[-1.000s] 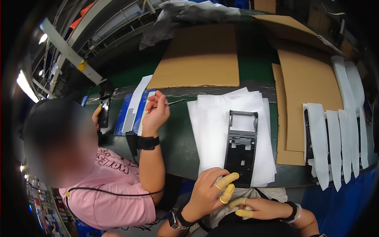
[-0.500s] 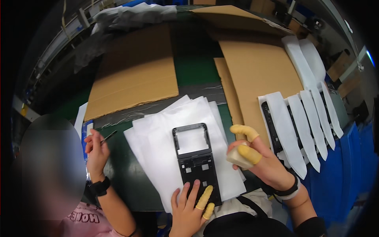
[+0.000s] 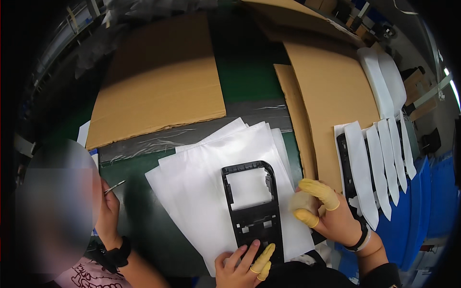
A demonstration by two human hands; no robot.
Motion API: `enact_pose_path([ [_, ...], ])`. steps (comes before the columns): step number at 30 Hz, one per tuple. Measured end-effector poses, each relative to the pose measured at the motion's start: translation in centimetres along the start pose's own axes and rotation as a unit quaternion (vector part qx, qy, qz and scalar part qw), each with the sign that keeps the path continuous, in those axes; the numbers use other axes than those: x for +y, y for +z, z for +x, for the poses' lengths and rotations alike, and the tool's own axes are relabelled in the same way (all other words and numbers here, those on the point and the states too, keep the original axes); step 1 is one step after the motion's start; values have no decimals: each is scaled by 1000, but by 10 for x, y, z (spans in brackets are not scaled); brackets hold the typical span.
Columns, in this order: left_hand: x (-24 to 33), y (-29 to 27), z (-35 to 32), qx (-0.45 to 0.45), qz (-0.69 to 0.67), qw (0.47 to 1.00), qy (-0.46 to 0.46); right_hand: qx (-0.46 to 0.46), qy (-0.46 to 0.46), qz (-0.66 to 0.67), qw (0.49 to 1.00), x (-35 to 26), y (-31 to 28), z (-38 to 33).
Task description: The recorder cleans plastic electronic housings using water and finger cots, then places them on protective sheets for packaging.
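While white-covered parts lie just beyond the right fingers, which grip a pale block, the black frame beneath the spread left fingers is uncovered.

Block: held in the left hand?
No, the right hand grips the block, while the left hand rests on the black frame.

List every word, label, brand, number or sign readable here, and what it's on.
Co-worker's pink shirt: dark lettering near the picture's lower edge; I won't copy its wording.
Black frame and pale block: no text that I can make out.
White sheets and brown cardboard: none visible.
Background: too dark or small to tell.
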State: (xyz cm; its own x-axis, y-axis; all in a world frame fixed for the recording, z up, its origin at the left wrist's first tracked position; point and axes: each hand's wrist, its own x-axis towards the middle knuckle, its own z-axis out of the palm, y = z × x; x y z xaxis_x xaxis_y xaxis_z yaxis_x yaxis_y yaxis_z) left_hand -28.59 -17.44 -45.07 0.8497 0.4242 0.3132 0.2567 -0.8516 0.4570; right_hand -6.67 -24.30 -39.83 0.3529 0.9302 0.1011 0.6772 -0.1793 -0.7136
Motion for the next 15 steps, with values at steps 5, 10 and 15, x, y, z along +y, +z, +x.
enact_pose_path([
  [5, -1, 0, 3, -24, 25, 999, -4, -17, -81, -54, 995, -6, 4, 9],
  [10, -5, 11, -18, -107, 54, 993, -7, -48, -89, -77, 992, -1, 11, 11],
  [15, -1, 6, 0, -41, 72, 997, 1, -31, -159, -129, 978, -6, 21, 11],
])
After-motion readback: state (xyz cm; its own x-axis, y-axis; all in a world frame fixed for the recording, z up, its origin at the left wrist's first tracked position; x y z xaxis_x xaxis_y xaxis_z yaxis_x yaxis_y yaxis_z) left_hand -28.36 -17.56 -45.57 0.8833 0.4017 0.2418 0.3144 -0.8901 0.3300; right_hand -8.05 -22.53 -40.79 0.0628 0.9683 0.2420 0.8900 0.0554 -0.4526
